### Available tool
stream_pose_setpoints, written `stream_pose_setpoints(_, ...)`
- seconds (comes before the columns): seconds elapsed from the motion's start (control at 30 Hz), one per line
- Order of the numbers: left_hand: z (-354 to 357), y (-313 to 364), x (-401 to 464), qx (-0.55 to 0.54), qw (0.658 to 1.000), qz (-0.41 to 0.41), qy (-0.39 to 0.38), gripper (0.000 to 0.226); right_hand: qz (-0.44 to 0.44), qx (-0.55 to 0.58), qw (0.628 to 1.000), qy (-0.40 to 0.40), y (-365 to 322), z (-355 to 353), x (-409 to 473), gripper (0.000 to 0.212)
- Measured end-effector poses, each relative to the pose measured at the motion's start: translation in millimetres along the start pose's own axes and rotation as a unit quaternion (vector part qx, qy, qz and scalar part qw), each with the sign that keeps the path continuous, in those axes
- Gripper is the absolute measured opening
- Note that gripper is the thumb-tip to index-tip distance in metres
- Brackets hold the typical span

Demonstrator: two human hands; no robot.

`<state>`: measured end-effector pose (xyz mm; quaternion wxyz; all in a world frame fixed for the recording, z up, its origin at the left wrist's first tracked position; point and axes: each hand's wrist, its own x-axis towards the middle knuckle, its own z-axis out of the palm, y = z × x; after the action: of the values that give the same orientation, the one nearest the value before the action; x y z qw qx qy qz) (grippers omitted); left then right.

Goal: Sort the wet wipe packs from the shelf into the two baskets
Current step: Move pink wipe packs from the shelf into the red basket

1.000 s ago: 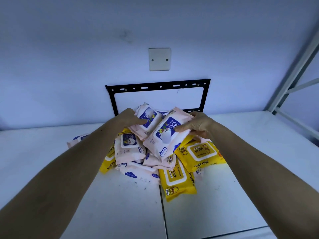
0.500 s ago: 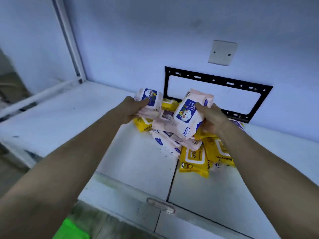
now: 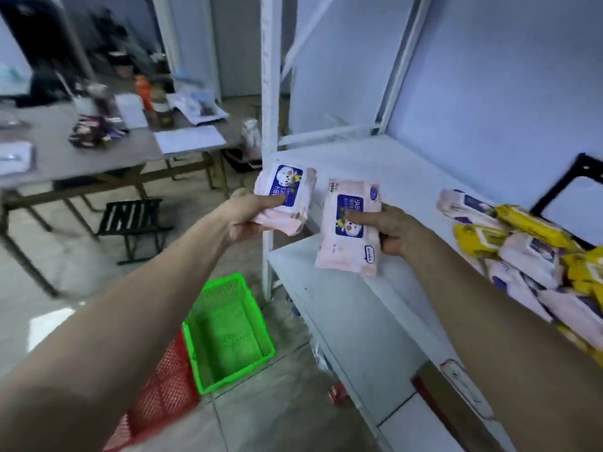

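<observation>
The left hand (image 3: 243, 212) gripped a pink baby-wipe pack (image 3: 285, 197), thumb pressed on its blue label and fingers curled beneath, so the soft pack sat clamped rather than balanced; it looked to be a small stack, perhaps two packs, though the blur made that hard to tell; the right hand (image 3: 390, 228) held a second pink pack (image 3: 350, 226) the same way, thumb across the printed face, the pack hanging lengthwise below the grip; taking one load in each hand probably served to halve the trips from shelf to floor.

Both loads were held clear of the white shelf (image 3: 359, 308), out near its front left corner beside the upright post (image 3: 270, 76), which suggested a carry toward the baskets; the green basket (image 3: 228, 334) stood on the floor just below and left of the shelf edge, apparently with nothing in it, and the red basket (image 3: 156, 396) lay touching its near side, largely hidden by the left forearm; set close under the shelf, they allowed a short drop.

The remaining heap of pink and yellow packs (image 3: 535, 256) lay on the shelf to the right, well apart from the hands; since both held packs were pink, they likely belonged in one basket, though which could not be told.
</observation>
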<state>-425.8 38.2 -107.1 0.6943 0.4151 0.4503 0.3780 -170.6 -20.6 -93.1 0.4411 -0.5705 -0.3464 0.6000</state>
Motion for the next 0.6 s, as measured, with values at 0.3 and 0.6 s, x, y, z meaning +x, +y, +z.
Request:
stream_pose_setpoints(0.3,-263,-38,-51,-0.029,0.990,-0.043,0.134,0.020,0.099,-0.032,0.992,-0.065,93,237,100,0.020)
stream_pose_setpoints(0.6,-425,-134,-33,-0.055,0.954,-0.118,0.268,0.036,0.178,-0.095,0.976,-0.086,221,384,201,0.028)
